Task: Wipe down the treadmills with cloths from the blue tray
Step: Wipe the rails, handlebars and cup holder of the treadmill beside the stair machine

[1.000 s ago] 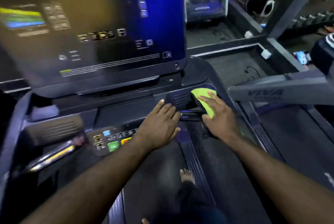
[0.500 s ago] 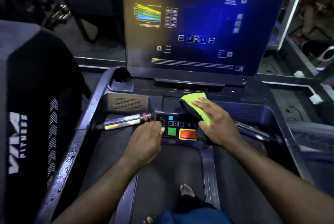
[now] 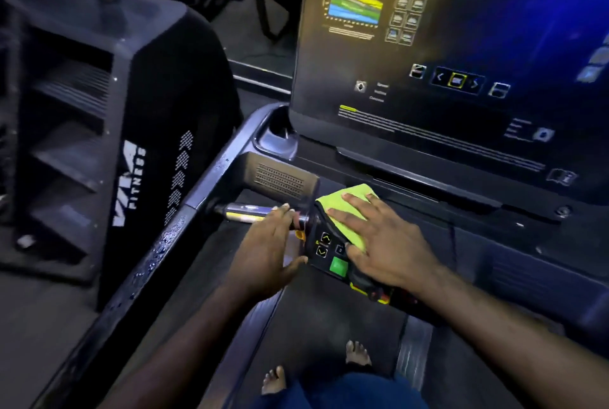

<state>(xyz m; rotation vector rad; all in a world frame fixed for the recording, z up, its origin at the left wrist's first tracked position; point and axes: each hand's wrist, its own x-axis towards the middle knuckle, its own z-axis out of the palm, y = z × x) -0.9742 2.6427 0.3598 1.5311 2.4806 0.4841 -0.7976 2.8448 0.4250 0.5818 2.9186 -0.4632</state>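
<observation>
A lime-green cloth [image 3: 349, 207] lies on the treadmill's control panel [image 3: 329, 253], over its left end. My right hand [image 3: 379, 240] presses flat on the cloth with fingers spread. My left hand [image 3: 268, 250] rests with straight fingers on the chrome grip bar [image 3: 245, 212] just left of the panel, thumb near the panel's lower edge. The big console screen [image 3: 445, 62] rises behind the panel. The blue tray is out of view.
A second black machine marked "VIVA FITNESS" [image 3: 131, 151] stands close on the left. The treadmill's wet side rail [image 3: 158, 243] runs down the left. My bare feet [image 3: 357, 352] stand on the belt below the panel. A cup holder [image 3: 276, 131] sits at the console's left corner.
My right hand slid the cloth leftward across the console, from the right end to the panel's left end. My left hand moved left onto the chrome bar. My view swung left.
</observation>
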